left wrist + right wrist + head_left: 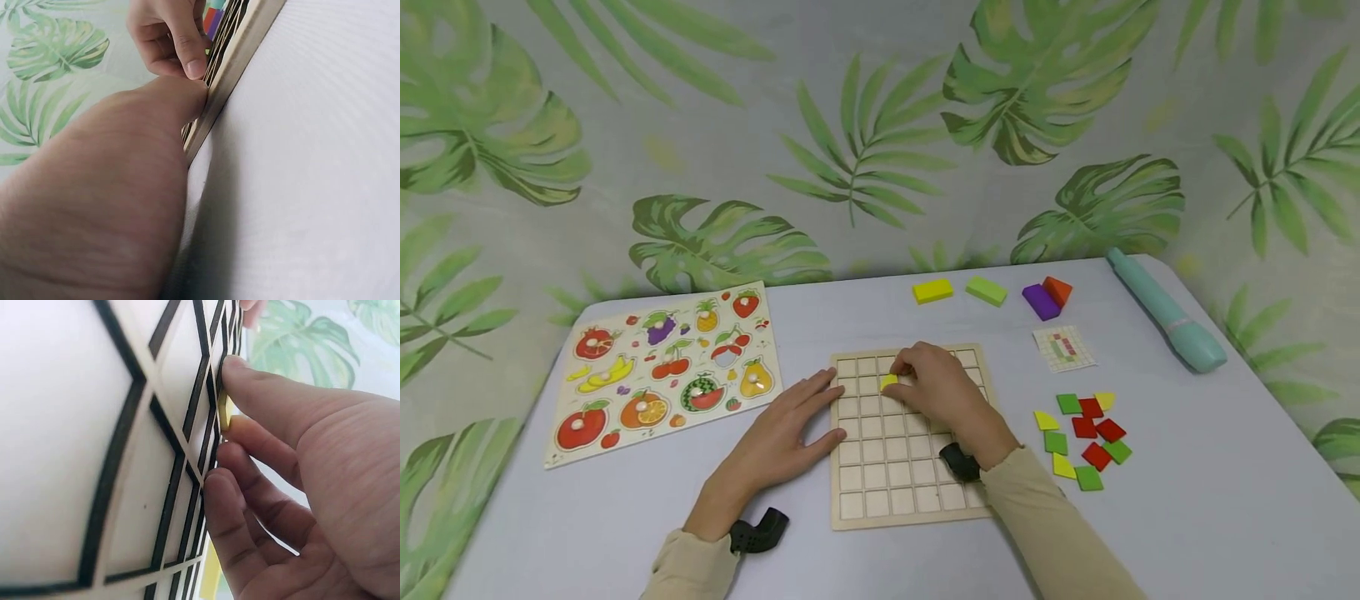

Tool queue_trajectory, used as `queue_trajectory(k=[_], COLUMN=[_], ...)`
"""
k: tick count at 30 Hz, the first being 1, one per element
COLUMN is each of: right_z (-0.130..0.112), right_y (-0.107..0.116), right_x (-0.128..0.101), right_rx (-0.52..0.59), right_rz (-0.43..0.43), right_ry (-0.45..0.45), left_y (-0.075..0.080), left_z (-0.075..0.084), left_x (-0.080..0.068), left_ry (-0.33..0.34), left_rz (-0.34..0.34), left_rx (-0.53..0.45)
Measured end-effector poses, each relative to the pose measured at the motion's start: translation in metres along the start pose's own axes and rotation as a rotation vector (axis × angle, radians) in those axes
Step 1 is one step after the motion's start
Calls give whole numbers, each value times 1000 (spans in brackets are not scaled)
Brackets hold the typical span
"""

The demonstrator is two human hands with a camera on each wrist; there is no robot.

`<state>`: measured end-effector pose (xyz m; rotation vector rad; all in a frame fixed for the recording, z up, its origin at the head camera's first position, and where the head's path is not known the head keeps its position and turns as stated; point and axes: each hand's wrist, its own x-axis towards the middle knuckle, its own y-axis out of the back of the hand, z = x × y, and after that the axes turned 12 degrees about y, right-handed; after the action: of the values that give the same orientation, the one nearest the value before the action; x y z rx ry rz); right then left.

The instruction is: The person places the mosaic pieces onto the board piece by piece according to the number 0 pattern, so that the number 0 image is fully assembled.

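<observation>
My right hand (942, 390) pinches a small yellow tile (889, 381) between thumb and fingers, over the upper part of a wooden grid board (846, 523). In the right wrist view the yellow tile (223, 411) stands tilted at the grid's dividers, thumb on one side and a fingertip on the other. My left hand (786, 435) lies at the board's left edge, its fingers extended and the tips right at the rim. The left wrist view shows its thumb (181, 100) against the board's side. The grid cells in sight hold no tiles; the right hand and forearm hide some.
Right of the board lie several loose red (1110, 430), green (1088, 478) and yellow tiles (1063, 466). Behind them is a pattern card (1065, 348). Yellow (932, 291), light green (987, 291), purple (1041, 302) and orange blocks (1057, 292), a teal club-shaped object (1172, 317) and a fruit puzzle (662, 375) lie around.
</observation>
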<state>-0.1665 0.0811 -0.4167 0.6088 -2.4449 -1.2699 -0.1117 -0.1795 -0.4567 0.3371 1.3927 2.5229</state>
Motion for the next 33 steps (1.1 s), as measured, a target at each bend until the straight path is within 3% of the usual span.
queue_trajectory(k=[7, 14, 19, 25, 33], right_z=[-3, -6, -3, 5, 20], right_y=[2, 14, 32, 48, 71], right_x=[-2, -13, -30, -53, -75], right_rx=[-26, -88, -53, -55, -67], right_rz=[-3, -39, 3, 63, 120], right_ry=[8, 42, 46, 22, 56], left_y=[0, -2, -2, 0, -1], left_z=[-1, -1, -1, -1, -2], left_x=[-1, -1, -1, 0, 0], left_ry=[30, 18, -9, -9, -12], left_rz=[-28, -16, 16, 11, 15], left_rx=[-1, -7, 5, 13, 5])
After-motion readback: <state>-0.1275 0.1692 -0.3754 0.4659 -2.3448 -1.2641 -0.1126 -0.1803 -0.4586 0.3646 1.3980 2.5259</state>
